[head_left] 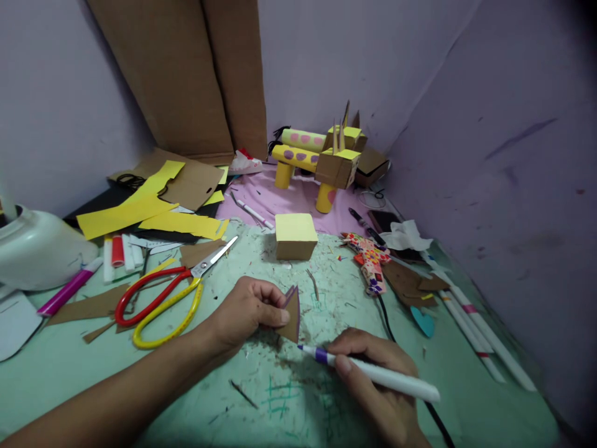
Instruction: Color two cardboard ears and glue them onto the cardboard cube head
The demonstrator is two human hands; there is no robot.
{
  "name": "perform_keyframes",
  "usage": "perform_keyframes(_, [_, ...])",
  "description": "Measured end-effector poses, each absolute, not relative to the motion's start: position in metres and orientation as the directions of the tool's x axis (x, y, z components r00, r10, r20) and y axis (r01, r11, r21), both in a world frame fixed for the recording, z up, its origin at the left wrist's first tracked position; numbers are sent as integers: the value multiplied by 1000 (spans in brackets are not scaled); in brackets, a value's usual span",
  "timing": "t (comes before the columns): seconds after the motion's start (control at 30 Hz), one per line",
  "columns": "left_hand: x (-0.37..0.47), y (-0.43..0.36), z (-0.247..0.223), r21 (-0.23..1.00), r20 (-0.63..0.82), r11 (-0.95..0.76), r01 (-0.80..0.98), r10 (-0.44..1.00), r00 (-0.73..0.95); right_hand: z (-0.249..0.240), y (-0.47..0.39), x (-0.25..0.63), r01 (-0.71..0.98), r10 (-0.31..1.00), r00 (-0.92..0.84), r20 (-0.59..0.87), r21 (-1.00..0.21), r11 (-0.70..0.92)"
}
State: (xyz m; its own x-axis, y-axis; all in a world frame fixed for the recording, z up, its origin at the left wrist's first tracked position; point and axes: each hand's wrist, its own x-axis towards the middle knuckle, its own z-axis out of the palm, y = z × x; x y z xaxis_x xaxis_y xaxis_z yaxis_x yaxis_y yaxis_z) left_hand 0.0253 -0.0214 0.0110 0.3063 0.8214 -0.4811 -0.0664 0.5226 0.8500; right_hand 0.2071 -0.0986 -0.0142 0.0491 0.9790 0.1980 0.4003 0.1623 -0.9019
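Observation:
My left hand pinches a small cardboard piece between thumb and fingers. Purple marker lines run along the piece's edges. My right hand grips a white marker with a purple band, its purple tip close to the lower corner of the cardboard; whether it touches I cannot tell. Just beyond the hands sits a small cardboard box with a pale yellow top. Scissors with one red and one yellow handle lie to the left of my left hand, blades partly apart.
Cardboard animal figures stand at the back on pink cloth. Left are yellow paper scraps, a magenta marker and a white jug. Right are a flower-patterned glue gun with a black cord, a blue heart and white markers.

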Motion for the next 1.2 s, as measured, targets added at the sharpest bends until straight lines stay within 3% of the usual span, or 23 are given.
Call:
perform_keyframes(0.6, [25, -21, 10, 864, -466, 502, -41, 827, 315, -18, -95, 206, 472, 955, 12, 295, -844, 255])
perform_keyframes(0.77, [26, -21, 10, 858, -475, 512, -46, 824, 310, -15, -97, 206, 452, 965, 0, 261, -861, 233])
perform_keyframes(1.0, [26, -20, 12, 871, -461, 491, -25, 833, 305, -18, -92, 210, 388, 918, 64, 391, -857, 338])
perform_keyframes(1.2, [27, -20, 13, 865, -473, 500, -27, 833, 287, -16, -93, 203, 98, 969, 194, 154, -986, 137])
